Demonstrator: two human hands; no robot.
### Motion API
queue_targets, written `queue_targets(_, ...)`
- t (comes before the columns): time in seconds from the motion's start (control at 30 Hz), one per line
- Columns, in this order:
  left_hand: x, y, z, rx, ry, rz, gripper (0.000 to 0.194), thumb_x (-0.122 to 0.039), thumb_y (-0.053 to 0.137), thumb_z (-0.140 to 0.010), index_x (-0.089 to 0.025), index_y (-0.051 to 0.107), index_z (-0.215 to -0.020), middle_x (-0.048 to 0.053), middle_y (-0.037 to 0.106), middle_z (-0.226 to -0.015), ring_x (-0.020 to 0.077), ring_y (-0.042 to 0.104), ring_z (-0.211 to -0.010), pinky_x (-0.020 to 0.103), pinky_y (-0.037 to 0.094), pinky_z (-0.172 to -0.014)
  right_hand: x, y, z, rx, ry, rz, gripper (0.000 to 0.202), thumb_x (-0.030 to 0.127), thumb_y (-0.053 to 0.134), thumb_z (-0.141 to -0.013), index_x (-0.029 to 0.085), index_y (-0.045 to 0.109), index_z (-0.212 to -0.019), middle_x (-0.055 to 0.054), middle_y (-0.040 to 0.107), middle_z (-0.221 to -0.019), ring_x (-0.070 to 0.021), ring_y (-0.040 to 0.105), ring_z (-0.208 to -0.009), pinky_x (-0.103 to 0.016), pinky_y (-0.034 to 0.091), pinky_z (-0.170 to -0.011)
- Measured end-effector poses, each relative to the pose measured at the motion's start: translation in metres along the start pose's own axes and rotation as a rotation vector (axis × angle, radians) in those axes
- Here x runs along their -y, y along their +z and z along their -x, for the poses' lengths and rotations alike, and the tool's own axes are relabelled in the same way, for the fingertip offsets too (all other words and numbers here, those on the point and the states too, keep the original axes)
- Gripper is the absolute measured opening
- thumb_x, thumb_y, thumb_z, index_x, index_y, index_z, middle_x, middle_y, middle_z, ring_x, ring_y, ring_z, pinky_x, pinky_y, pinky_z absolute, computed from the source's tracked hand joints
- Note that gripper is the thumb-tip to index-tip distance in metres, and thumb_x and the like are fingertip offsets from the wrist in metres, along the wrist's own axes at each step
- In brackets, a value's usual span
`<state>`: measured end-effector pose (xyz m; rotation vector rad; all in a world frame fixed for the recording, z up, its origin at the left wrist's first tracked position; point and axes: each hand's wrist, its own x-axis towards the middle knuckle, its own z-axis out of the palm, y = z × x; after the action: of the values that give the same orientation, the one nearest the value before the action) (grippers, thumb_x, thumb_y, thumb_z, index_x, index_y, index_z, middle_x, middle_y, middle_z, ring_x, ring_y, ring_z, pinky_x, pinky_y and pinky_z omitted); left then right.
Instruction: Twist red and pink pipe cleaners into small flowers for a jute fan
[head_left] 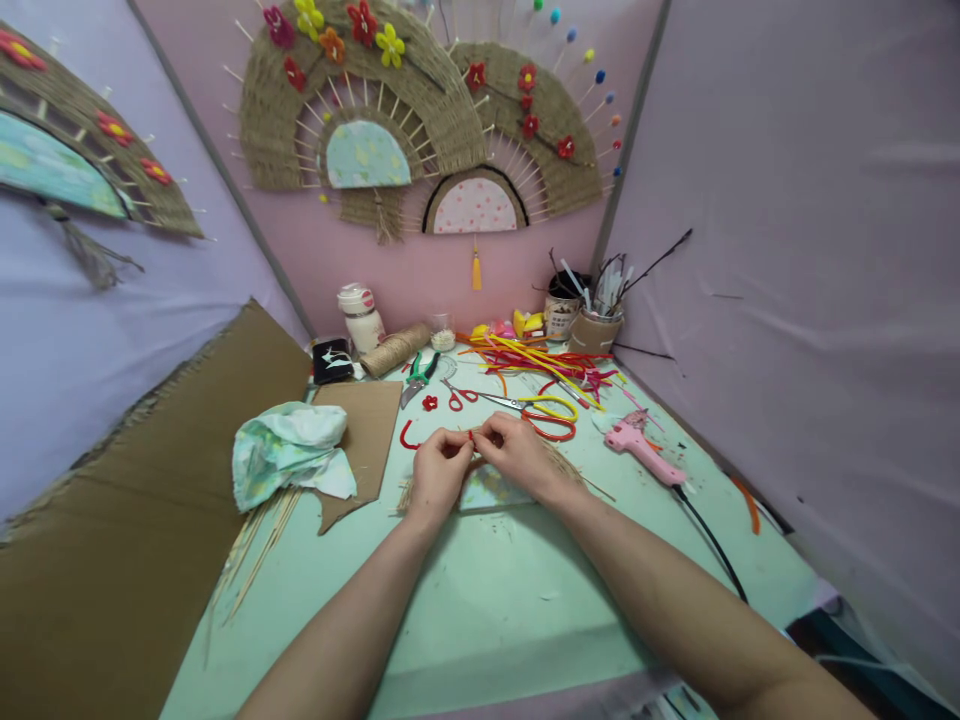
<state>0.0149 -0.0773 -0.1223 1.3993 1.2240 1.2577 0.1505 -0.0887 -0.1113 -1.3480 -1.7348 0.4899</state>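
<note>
Fingertips of my left hand (441, 470) and my right hand (517, 455) meet in a pinch on a small red fuzzy piece (471, 437), which looks like pipe cleaner. Most of that piece is hidden by the fingers. Beneath both hands lies a woven twine fan (491, 492) with a pale green-blue cloth centre, largely covered. Left of my left hand is a curved red pipe cleaner (407, 435), and a small red flower (430, 403) lies just beyond it. Scissors with yellow and orange handles (551, 408) rest beyond my right hand.
A pink glue gun (643, 450) with a black cord lies at right. Coloured pipe cleaners (532, 358), small red scissors (459, 397), green-handled pliers (420, 375) and a twine roll (395, 350) are at the back. Crumpled cloth (289, 450), cardboard (367, 430) and thin sticks (262, 540) lie left.
</note>
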Motion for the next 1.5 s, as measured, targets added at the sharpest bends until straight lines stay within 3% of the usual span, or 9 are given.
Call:
queue_targets(0.23,-0.008,0.001,0.006,-0.017,0.203,-0.131,0.006,-0.015,0.059,-0.069,-0.019,0.062,-0.066,0.004,0.065,-0.076,0.0168,0.058,-0.075,0.028,0.044,-0.073,-0.002,0.004,-0.002,0.009,0.205,-0.195,0.012,0.022,0.052,-0.073,0.017,0.056,-0.064,0.001,0.058,-0.065,-0.012,0.051,-0.062,-0.024,0.04,-0.059)
queue_targets(0.43,-0.011,0.001,0.009,0.048,0.343,-0.172,0.012,-0.012,0.058,-0.071,-0.023,0.061,-0.067,0.005,0.064,-0.082,0.02,0.056,-0.084,0.031,0.04,-0.082,-0.002,0.007,-0.005,0.035,0.524,-0.622,0.011,0.023,0.055,-0.065,0.018,0.048,-0.057,0.005,0.047,-0.055,-0.008,0.042,-0.051,-0.02,0.038,-0.048)
queue_targets(0.57,-0.013,0.002,0.012,0.125,0.351,-0.184,0.013,-0.011,0.061,-0.069,-0.024,0.062,-0.068,0.006,0.064,-0.09,0.022,0.056,-0.092,0.033,0.037,-0.091,0.001,0.002,-0.006,0.13,0.674,-0.772,0.015,0.024,0.05,-0.065,0.02,0.04,-0.055,0.008,0.03,-0.046,-0.005,0.024,-0.04,-0.018,0.024,-0.036)
queue_targets(0.73,-0.014,0.002,0.008,0.104,0.302,-0.118,0.008,-0.015,0.063,-0.069,-0.022,0.063,-0.066,0.006,0.065,-0.086,0.0203,0.057,-0.087,0.032,0.039,-0.087,0.003,-0.006,-0.009,0.176,0.685,-0.756,0.013,0.024,0.051,-0.065,0.018,0.044,-0.056,0.006,0.035,-0.048,-0.0056,0.025,-0.04,-0.019,0.016,-0.036)
queue_targets(0.83,-0.01,-0.003,-0.001,0.031,0.135,0.041,0.005,-0.022,0.066,-0.068,-0.019,0.062,-0.066,0.005,0.065,-0.079,0.0178,0.059,-0.078,0.03,0.044,-0.078,0.004,-0.01,-0.011,0.105,0.557,-0.627,0.012,0.027,0.055,-0.067,0.016,0.056,-0.068,0.004,0.048,-0.057,-0.0075,0.038,-0.048,-0.02,0.028,-0.042)
queue_targets(0.97,-0.004,-0.01,-0.011,0.092,-0.079,0.305,0.018,-0.027,0.073,-0.062,-0.015,0.061,-0.068,0.004,0.065,-0.075,0.015,0.06,-0.071,0.029,0.047,-0.073,0.005,-0.014,-0.009,0.022,0.14,-0.29,0.022,0.026,0.057,-0.073,0.018,0.061,-0.093,0.0,0.06,-0.082,-0.0109,0.051,-0.066,-0.024,0.042,-0.064)
queue_targets(1.07,-0.003,-0.011,-0.012,0.146,-0.123,0.41,0.021,-0.028,0.075,-0.06,-0.015,0.061,-0.068,0.003,0.066,-0.074,0.0142,0.061,-0.071,0.03,0.048,-0.074,0.006,-0.016,-0.007,0.04,-0.02,-0.172,0.018,0.025,0.055,-0.077,0.019,0.062,-0.093,-0.003,0.061,-0.089,-0.0117,0.052,-0.07,-0.025,0.042,-0.067)
queue_targets(1.3,-0.006,-0.011,-0.009,0.185,-0.056,0.302,0.016,-0.027,0.072,-0.064,-0.015,0.063,-0.067,0.004,0.068,-0.075,0.0142,0.061,-0.073,0.029,0.048,-0.074,0.004,-0.019,-0.008,0.1,-0.111,-0.102,0.012,0.026,0.054,-0.082,0.019,0.063,-0.079,-0.003,0.061,-0.078,-0.0138,0.052,-0.07,-0.026,0.04,-0.065)
queue_targets(1.5,-0.015,-0.01,-0.006,0.143,-0.011,0.125,0.011,-0.023,0.07,-0.064,-0.015,0.064,-0.066,0.004,0.067,-0.072,0.015,0.06,-0.07,0.029,0.048,-0.07,0.004,-0.018,-0.007,0.088,-0.163,-0.047,0.011,0.022,0.053,-0.081,0.019,0.059,-0.072,0.0,0.056,-0.072,-0.0128,0.049,-0.068,-0.025,0.037,-0.064)
